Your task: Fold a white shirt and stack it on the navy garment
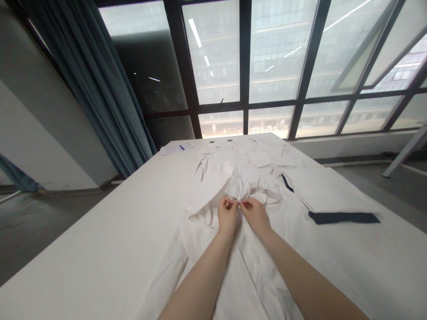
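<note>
A white shirt [213, 249] lies spread on the white table [100, 231], its front toward me and its collar end farther away. My left hand [227, 216] and my right hand [255, 214] meet at the middle of the shirt near the collar. Both are closed in a pinch on the shirt's front edges, fingertips almost touching. A dark blue cuff or sleeve band [343, 217] lies flat to the right of my hands. A smaller dark strip [287, 182] shows farther back.
More white garments [253, 155] lie crumpled beyond the shirt. White paper with a blue pen [176, 148] sits at the table's far left corner. Large windows [276, 66] and a blue-grey curtain [100, 89] stand behind; grey floor surrounds the table.
</note>
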The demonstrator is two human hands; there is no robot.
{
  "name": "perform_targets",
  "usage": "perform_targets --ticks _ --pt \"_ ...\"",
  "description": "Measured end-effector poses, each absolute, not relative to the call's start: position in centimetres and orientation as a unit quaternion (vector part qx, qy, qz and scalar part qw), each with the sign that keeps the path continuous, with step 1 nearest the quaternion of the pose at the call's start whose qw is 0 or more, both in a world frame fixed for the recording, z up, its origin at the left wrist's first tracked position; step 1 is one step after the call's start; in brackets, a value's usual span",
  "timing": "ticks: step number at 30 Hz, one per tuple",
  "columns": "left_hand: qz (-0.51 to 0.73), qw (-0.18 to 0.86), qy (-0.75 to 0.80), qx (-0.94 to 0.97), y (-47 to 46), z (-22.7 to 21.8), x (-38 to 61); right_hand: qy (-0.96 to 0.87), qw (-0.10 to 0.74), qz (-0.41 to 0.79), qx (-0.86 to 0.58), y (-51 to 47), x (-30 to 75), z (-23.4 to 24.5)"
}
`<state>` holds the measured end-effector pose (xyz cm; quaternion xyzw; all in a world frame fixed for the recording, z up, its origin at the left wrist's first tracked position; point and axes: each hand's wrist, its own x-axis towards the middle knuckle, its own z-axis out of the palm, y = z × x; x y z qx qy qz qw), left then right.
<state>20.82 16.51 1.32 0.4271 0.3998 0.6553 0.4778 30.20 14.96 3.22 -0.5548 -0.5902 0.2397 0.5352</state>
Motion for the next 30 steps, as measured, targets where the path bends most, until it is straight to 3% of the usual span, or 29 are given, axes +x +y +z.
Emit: perform_targets --ticks 3,7,14,20,24,30 --pt "0.662 0.466 0.404 0.426 16.7 1.2 21.1 -0.588 0.540 0.230 -0.556 14.9 30.2 3.3" --pt "0.647 0.435 0.409 0.475 16.5 1.4 21.2 -0.550 0.558 0.345 -0.517 15.7 30.6 2.8" --pt "0.610 0.192 0.461 0.616 16.7 4.8 18.3 -0.386 0.589 0.536 -0.465 17.0 31.4 2.7" --pt "0.314 0.013 0.526 0.790 20.2 6.4 16.0 -0.381 0.481 0.572 -0.545 17.8 30.4 4.1" --pt "0.167 -0.074 0.577 0.796 22.5 6.2 14.5 -0.389 0.469 0.557 -0.565 20.8 30.6 5.4" --pt "0.164 -0.095 0.668 0.720 26.4 7.7 11.5 -0.415 0.535 0.523 -0.518 26.3 30.9 8.2"
